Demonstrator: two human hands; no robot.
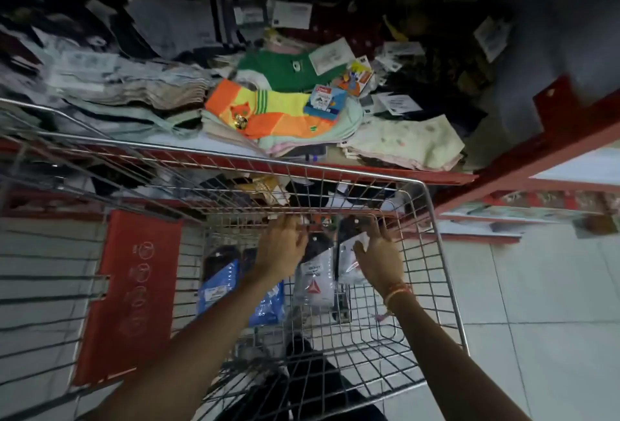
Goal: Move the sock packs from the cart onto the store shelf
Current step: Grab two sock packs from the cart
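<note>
- sock packs (313, 278) are down in the wire cart (432, 253), clear and blue bags lying flat on the bottom
- right hand (379, 261) has its grip on a clear pack with a white card; left hand (281, 246) is reaching in beside it, can't tell if its grip has anything
- store shelf (396, 174) right past the cart, red-edged, heaped with loose socks, orange/yellow pair (268, 110) on top
- pale tiled floor (543, 303), pretty dim in here
- labels too blurry to read
</note>
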